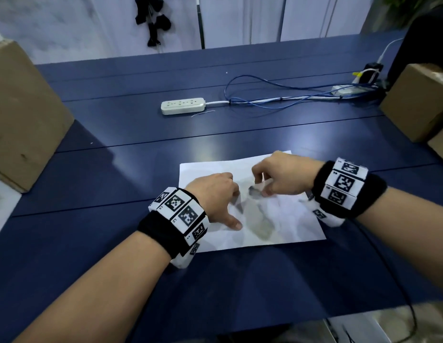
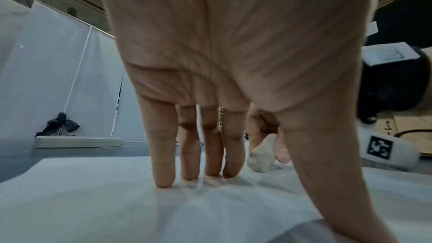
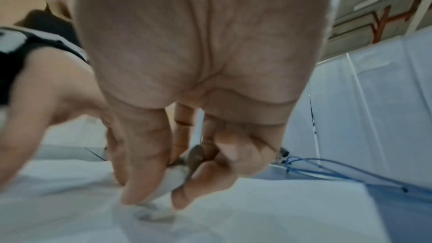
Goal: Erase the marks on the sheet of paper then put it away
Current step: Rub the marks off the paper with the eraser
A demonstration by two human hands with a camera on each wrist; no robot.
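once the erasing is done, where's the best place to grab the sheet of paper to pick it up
Probably the far right corner of the sheet of paper: it lies flat on the table, bare there, so slide fingers under from beyond. Left hand presses the middle; right hand pinches the eraser.

Marks on sheet (image 1: 289, 224) hidden beneath right hand (image 1: 285, 175); eraser (image 3: 170, 178) blurred, mostly covered by fingers (image 3: 198, 182).

A white sheet of paper (image 1: 210, 169) lies flat and slightly creased on the blue desk (image 1: 116, 169), with a worn white eraser (image 2: 261, 156) touching its middle.
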